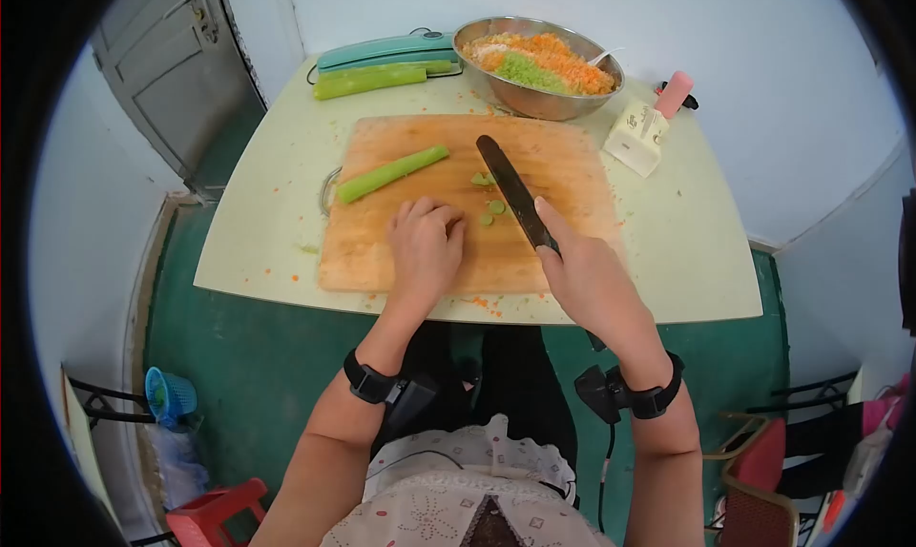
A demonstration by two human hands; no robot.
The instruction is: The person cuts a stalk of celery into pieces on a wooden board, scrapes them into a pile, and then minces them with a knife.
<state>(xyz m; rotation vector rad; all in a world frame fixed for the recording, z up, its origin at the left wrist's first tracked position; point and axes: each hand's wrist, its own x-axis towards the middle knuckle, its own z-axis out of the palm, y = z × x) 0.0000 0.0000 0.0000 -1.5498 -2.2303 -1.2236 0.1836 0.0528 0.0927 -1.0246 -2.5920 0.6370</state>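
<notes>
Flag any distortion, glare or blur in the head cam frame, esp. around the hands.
Head view: heavy fisheye, black vignette at the corners, and the edges of the pale yellow table bow. The light is soft and even, with faint shadows and a mild sheen on the round steel bowl. The left hand, right hand and dark-bladed kitchen knife are sharp, with no motion blur.

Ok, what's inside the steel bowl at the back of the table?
The steel bowl holds chopped orange bits, a green heap and some pale bits at the left. What lies beneath them, and the bowl's bottom, is covered.
</notes>
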